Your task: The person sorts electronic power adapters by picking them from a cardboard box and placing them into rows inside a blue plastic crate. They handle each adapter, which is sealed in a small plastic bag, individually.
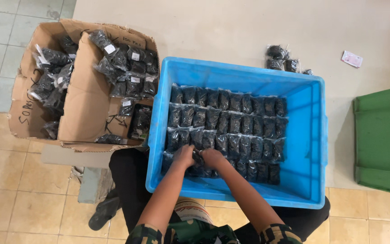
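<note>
While both hands (198,157) press packets (199,163), the blue crate (314,135) holds rows.

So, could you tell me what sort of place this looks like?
Probably a packing area in a small workshop or warehouse: a blue crate lined with small dark bagged packets, and a cardboard box of more on tiled floor.

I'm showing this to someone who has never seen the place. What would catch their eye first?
The bright blue crate in the middle, lined with neat rows of dark packets. Both hands, left hand and right hand, press into its near row. At left, a cardboard box holds loose packets.
</note>
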